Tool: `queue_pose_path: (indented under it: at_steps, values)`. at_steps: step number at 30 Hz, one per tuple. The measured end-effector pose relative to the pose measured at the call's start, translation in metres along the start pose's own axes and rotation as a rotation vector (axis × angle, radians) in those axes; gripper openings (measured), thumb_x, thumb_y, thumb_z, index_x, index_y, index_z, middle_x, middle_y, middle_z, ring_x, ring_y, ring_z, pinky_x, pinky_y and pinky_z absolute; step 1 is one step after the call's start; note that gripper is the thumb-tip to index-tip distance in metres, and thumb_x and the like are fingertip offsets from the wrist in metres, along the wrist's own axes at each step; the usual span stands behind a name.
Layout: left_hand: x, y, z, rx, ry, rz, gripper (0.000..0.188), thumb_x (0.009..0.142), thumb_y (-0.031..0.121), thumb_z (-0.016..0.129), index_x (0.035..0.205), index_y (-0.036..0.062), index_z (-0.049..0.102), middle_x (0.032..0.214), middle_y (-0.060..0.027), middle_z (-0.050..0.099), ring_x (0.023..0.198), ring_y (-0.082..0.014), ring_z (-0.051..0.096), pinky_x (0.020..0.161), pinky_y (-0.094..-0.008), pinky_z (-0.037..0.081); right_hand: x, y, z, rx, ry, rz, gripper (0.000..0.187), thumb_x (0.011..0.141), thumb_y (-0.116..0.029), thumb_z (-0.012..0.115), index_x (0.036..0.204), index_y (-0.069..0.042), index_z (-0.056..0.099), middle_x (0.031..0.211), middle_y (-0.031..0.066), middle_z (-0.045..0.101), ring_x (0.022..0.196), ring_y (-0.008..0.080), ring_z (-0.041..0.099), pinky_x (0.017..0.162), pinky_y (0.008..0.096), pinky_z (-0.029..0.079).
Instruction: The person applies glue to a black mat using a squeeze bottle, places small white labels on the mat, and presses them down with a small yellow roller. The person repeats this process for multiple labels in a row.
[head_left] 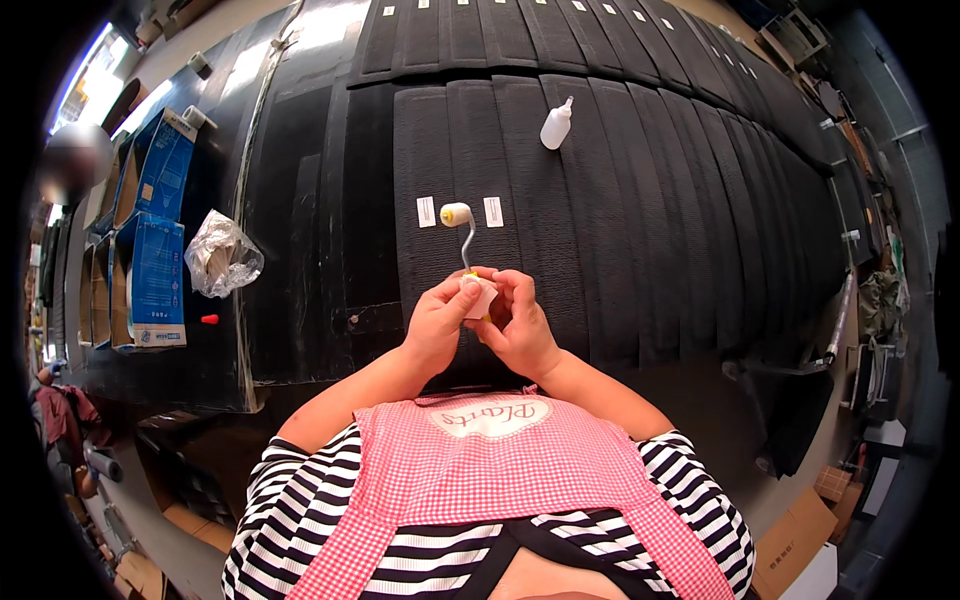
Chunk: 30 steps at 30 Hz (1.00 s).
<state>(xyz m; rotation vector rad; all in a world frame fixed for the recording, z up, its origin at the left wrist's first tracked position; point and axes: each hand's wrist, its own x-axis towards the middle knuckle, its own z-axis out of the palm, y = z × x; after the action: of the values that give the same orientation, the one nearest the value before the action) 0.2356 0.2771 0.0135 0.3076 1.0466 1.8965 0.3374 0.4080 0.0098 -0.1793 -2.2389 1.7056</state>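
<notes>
In front of my chest, my left hand is closed around the yellow handle of a small paint roller. Its bent metal rod points away from me, and the pale roller head is at the far end. Against the handle, under my left thumb, lies a small white paper label. My right hand has its fingers bent in at the label's right edge, pinching it; the exact grip is partly hidden. Beyond my hands, two white labels, one left and one right, lie on black ribbed sheet material.
A white squeeze bottle stands farther off on the black sheets. To the left are blue cardboard boxes, a crumpled clear plastic bag and a small red cap. More sheets with white labels lie at the far side.
</notes>
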Motion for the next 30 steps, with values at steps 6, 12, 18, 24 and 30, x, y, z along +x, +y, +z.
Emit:
queue_pose_path:
  at_steps: [6, 12, 18, 24, 30]
  values:
    - [0.001, -0.013, -0.002, -0.093, 0.03, -0.12, 0.03, 0.103, 0.028, 0.058, 0.114, 0.0013, 0.068, 0.137, -0.0086, 0.057, 0.114, -0.0157, 0.06, 0.098, -0.032, 0.048, -0.017, -0.002, 0.001, -0.349, 0.114, 0.016, 0.07, 0.083, -0.002, 0.065, 0.147, -0.009, 0.038, 0.111, 0.0176, 0.065, 0.092, 0.0342, 0.069, 0.081, 0.0396, 0.056]
    - [0.005, -0.014, -0.038, 0.679, -0.249, 0.219, 0.014, 0.097, 0.005, 0.059, 0.097, 0.0003, 0.071, 0.129, -0.0147, 0.062, 0.115, -0.0203, 0.062, 0.098, -0.0324, 0.05, 0.012, 0.004, -0.02, -0.726, 0.224, 0.051, 0.056, 0.085, -0.011, 0.064, 0.14, -0.009, 0.053, 0.099, 0.0143, 0.061, 0.078, 0.0366, 0.067, 0.069, 0.0455, 0.056]
    - [-0.003, -0.02, -0.036, 0.886, -0.315, 0.329, 0.009, 0.093, -0.001, 0.062, 0.097, 0.002, 0.069, 0.124, -0.0138, 0.063, 0.108, -0.0255, 0.065, 0.093, -0.0337, 0.053, 0.033, 0.015, -0.014, -0.84, 0.144, 0.171, 0.055, 0.086, -0.014, 0.063, 0.14, -0.01, 0.054, 0.101, 0.0129, 0.06, 0.081, 0.0344, 0.068, 0.071, 0.0447, 0.057]
    - [-0.002, -0.018, -0.038, 0.97, -0.322, 0.406, 0.007, 0.092, 0.005, 0.065, 0.096, 0.0026, 0.071, 0.121, -0.0124, 0.064, 0.104, -0.0266, 0.067, 0.089, -0.033, 0.055, 0.043, 0.014, -0.009, -0.892, 0.076, 0.267, 0.053, 0.088, -0.015, 0.061, 0.141, -0.011, 0.053, 0.104, 0.0135, 0.059, 0.085, 0.0343, 0.068, 0.074, 0.0444, 0.057]
    - [-0.002, -0.018, -0.037, 0.953, -0.315, 0.377, 0.005, 0.091, 0.0, 0.065, 0.094, 0.0017, 0.069, 0.119, -0.0138, 0.064, 0.105, -0.0271, 0.066, 0.09, -0.0341, 0.054, 0.053, 0.006, -0.011, -0.861, 0.071, 0.324, 0.054, 0.087, -0.014, 0.062, 0.14, -0.013, 0.054, 0.105, 0.0132, 0.061, 0.088, 0.0349, 0.067, 0.078, 0.0453, 0.056]
